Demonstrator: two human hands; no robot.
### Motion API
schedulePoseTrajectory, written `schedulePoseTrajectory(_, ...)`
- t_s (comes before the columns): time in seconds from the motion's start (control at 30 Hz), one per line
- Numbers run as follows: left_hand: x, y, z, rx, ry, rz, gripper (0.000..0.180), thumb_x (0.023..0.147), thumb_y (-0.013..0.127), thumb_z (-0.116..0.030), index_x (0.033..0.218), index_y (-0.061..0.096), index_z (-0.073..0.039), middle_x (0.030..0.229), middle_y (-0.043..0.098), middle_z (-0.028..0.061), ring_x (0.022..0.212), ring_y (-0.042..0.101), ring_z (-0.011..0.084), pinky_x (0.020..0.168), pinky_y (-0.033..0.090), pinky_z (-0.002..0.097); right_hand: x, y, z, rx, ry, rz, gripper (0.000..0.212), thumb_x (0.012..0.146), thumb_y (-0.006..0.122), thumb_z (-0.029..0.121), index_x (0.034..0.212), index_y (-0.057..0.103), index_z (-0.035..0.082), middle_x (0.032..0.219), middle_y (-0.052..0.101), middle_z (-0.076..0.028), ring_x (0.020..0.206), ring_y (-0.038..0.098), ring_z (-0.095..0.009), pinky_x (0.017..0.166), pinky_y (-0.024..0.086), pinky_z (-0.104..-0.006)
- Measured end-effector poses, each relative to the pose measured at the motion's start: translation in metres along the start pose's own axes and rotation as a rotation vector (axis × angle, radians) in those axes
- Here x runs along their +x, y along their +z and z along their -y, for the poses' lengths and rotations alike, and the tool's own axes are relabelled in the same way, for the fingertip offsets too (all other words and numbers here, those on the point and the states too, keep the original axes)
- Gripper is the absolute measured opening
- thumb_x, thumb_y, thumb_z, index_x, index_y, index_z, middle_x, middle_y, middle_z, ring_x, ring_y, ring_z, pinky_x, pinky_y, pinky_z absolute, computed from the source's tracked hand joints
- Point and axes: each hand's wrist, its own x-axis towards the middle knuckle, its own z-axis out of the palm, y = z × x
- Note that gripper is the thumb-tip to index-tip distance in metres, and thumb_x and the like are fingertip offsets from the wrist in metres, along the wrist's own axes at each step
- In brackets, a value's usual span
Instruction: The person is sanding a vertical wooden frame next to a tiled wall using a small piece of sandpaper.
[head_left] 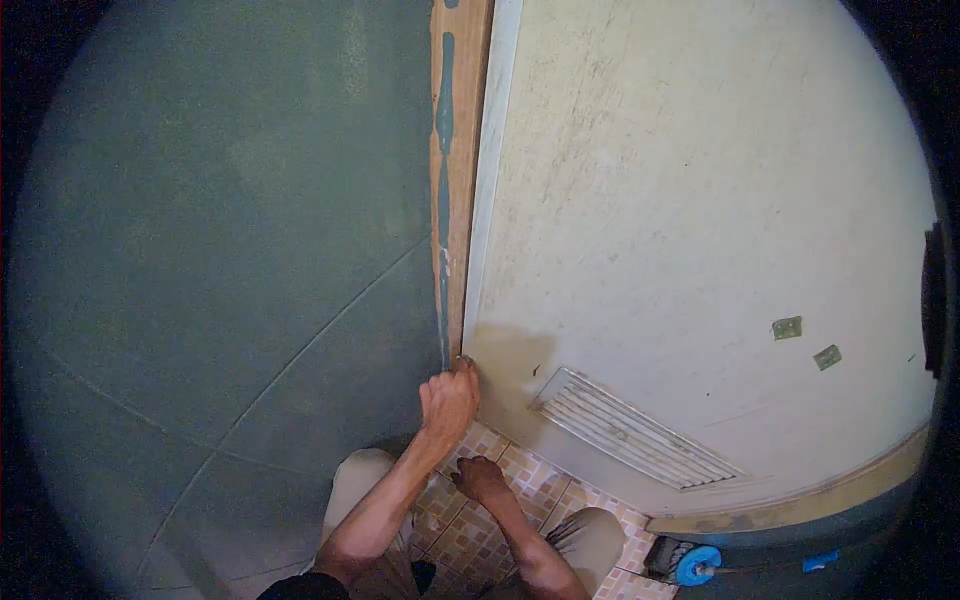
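My left hand (452,402) is closed at the lower part of a wooden door frame strip (465,200), knuckles up, thumb side toward the door. What its fingers hold, if anything, is hidden. Long grey-green paint patches (445,100) run down the bare wood above the hand, with small whitish marks lower down. My right hand (482,478) hangs low over the tiled floor between my knees, fingers loosely bent and apart, nothing visible in them. Beside the strip stands an off-white door (680,200) with dark scuffs.
A dark green wall (230,220) with thin seam lines fills the left. Low on the door is a slatted vent (630,425); two small green patches (787,328) are farther right. Patterned tiles (540,480) cover the floor. A blue round object (697,566) lies at lower right.
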Motion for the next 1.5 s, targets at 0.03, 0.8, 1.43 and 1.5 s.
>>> schedulePoseTrajectory(0.03,0.000,0.002,0.002,0.003,-0.001,-0.002,0.026,0.094,0.051,-0.025,0.102,0.061,-0.002,0.065,0.064,0.0184,0.061,0.063,0.0380,0.059,0.046,0.0523,0.000,0.000,0.002,-0.013,0.010,-0.028,0.030,0.088,0.055,0.032,0.092,0.065,0.004,0.089,0.068,-0.019,0.087,0.066,-0.036,0.072,0.052,-0.0506)
schedulePoseTrajectory(0.8,0.007,-0.008,-0.005,-0.042,-0.015,-0.006,0.027,0.093,0.051,-0.024,0.105,0.060,-0.002,0.060,0.062,0.0180,0.058,0.063,0.0396,0.057,0.048,0.0536,-0.003,-0.012,0.005,0.001,0.042,0.060,0.040,0.089,0.054,0.038,0.102,0.063,0.002,0.097,0.066,-0.023,0.095,0.064,-0.038,0.083,0.052,-0.0482)
schedulePoseTrajectory(1.43,0.006,-0.014,-0.008,-0.023,-0.103,0.047,0.024,0.093,0.051,-0.027,0.094,0.063,-0.005,0.069,0.065,0.0193,0.066,0.065,0.0381,0.063,0.047,0.0519,0.001,-0.016,0.011,0.003,0.099,0.147,0.039,0.089,0.056,0.039,0.106,0.063,0.003,0.099,0.066,-0.020,0.100,0.062,-0.036,0.085,0.050,-0.0484)
schedulePoseTrajectory(1.5,0.003,-0.010,-0.005,0.002,-0.034,-0.023,0.023,0.093,0.052,-0.026,0.096,0.063,-0.006,0.067,0.064,0.0184,0.065,0.064,0.0373,0.063,0.047,0.0512,0.001,-0.011,0.008,-0.006,0.087,0.129,0.039,0.089,0.056,0.039,0.106,0.063,0.004,0.100,0.066,-0.021,0.100,0.062,-0.036,0.085,0.050,-0.0482)
